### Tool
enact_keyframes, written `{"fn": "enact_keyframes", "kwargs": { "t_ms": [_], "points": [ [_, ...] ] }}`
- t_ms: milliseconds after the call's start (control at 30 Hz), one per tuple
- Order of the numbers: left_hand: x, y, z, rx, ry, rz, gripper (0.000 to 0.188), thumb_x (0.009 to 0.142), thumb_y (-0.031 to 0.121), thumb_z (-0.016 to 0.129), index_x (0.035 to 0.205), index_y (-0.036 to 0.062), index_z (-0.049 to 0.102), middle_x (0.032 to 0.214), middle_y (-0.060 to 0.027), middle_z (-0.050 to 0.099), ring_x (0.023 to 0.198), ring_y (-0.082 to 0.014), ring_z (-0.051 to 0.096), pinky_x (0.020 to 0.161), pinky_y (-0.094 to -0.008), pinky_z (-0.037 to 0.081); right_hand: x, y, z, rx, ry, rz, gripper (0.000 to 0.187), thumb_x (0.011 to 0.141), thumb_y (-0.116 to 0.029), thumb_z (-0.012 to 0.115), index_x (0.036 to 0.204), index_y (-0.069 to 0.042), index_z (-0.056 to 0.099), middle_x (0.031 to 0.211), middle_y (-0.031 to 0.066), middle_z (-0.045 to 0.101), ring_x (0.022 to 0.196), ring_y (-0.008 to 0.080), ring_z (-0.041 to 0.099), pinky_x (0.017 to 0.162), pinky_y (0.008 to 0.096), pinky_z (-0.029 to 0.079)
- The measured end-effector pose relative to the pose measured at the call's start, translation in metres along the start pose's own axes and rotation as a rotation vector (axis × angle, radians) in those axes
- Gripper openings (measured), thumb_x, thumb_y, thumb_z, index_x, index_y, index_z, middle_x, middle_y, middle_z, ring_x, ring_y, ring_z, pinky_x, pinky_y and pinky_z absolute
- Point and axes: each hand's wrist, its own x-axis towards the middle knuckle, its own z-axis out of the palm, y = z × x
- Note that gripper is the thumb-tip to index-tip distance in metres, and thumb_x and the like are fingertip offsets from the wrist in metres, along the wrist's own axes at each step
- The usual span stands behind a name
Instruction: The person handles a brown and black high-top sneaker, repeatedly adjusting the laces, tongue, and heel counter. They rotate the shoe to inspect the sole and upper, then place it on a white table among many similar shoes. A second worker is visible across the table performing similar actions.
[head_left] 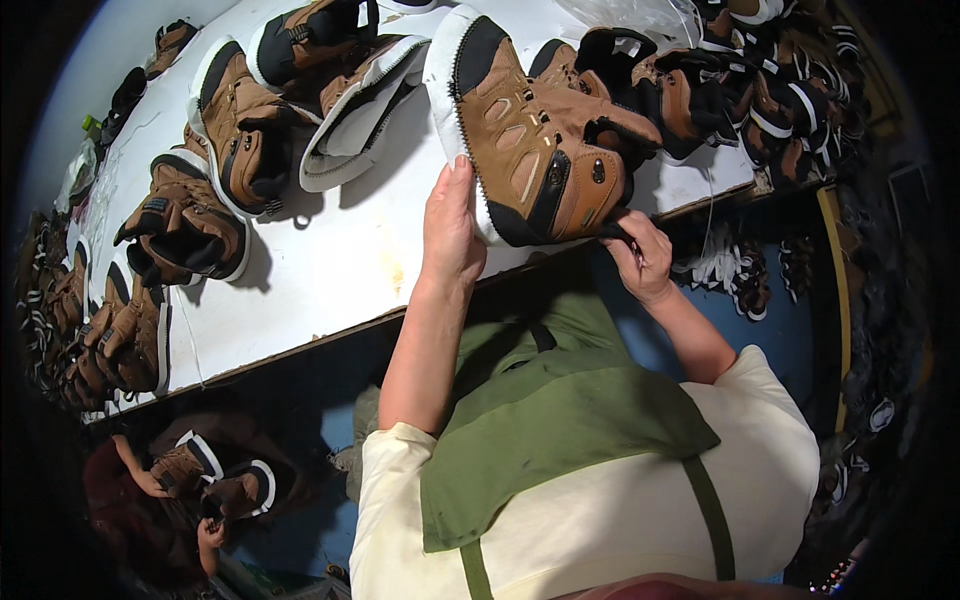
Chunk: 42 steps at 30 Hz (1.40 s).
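Note:
A brown and black hiking boot with a thick white sole is held up over the table's near edge, lying on its side with the toe pointing away. My left hand grips it by the sole, thumb laid along the white edge. At the heel, my right hand is closed, its fingers pinching the black edge at the back of the boot. A small dark bit shows between those fingers; I cannot make out what it is. Left of the held boot, another boot lies tipped with its pale sole toward me.
More brown boots stand on the white table to the left, and a dense row of boots fills the right. Clear plastic wrap lies at the back. At lower left, another person's hands are near two boots.

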Motion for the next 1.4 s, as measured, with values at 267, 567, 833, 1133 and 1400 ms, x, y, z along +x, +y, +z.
{"fn": "enact_keyframes", "kwargs": {
  "t_ms": [267, 567, 833, 1133, 1400],
  "points": [
    [-0.001, 0.0, 0.001, 0.007, 0.017, -0.045, 0.043, 0.101, 0.027, 0.039, 0.132, -0.0029, 0.041, 0.131, -0.0133, 0.052, 0.119, -0.0213, 0.052, 0.102, -0.0359, 0.042, -0.002, 0.0, 0.001, 0.031, 0.047, 0.052, 0.027, 0.078, -0.004, 0.072, 0.101, 0.002, 0.057, 0.082, 0.0141, 0.059, 0.063, 0.0229, 0.058, 0.055, 0.0273, 0.045],
    [-0.001, 0.0, -0.001, -0.058, 0.043, -0.084, 0.037, 0.101, 0.023, 0.041, 0.127, -0.0028, 0.047, 0.125, -0.0124, 0.057, 0.113, -0.0192, 0.055, 0.099, -0.0344, 0.043, 0.002, -0.006, -0.003, -0.006, 0.014, 0.084, 0.028, 0.077, -0.004, 0.073, 0.101, 0.002, 0.058, 0.088, 0.0162, 0.063, 0.064, 0.0232, 0.06, 0.057, 0.0274, 0.048],
    [-0.003, -0.001, -0.003, -0.058, 0.035, -0.066, 0.037, 0.101, 0.023, 0.043, 0.126, -0.003, 0.047, 0.124, -0.0124, 0.057, 0.112, -0.0192, 0.055, 0.098, -0.034, 0.043, 0.0, -0.01, -0.003, -0.005, 0.011, 0.083, 0.028, 0.078, -0.005, 0.073, 0.1, 0.002, 0.057, 0.086, 0.0159, 0.061, 0.065, 0.025, 0.06, 0.057, 0.0283, 0.047],
    [-0.003, -0.002, -0.007, -0.05, 0.032, -0.054, 0.039, 0.1, 0.025, 0.045, 0.125, -0.0039, 0.048, 0.122, -0.013, 0.058, 0.109, -0.0192, 0.057, 0.096, -0.0336, 0.045, 0.002, -0.011, -0.003, -0.065, 0.0, -0.018, 0.024, 0.079, -0.002, 0.07, 0.097, 0.002, 0.055, 0.083, 0.0171, 0.06, 0.067, 0.0316, 0.061, 0.058, 0.0329, 0.049],
    [0.0, -0.006, -0.014, -0.01, 0.028, -0.044, 0.043, 0.099, 0.029, 0.046, 0.125, -0.0052, 0.049, 0.12, -0.0148, 0.059, 0.106, -0.0208, 0.06, 0.093, -0.0341, 0.048, 0.0, -0.011, 0.0, -0.135, 0.003, -0.177, 0.026, 0.073, 0.004, 0.07, 0.095, 0.001, 0.055, 0.085, 0.0169, 0.062, 0.069, 0.0319, 0.064, 0.06, 0.0338, 0.052]
  ]
}}
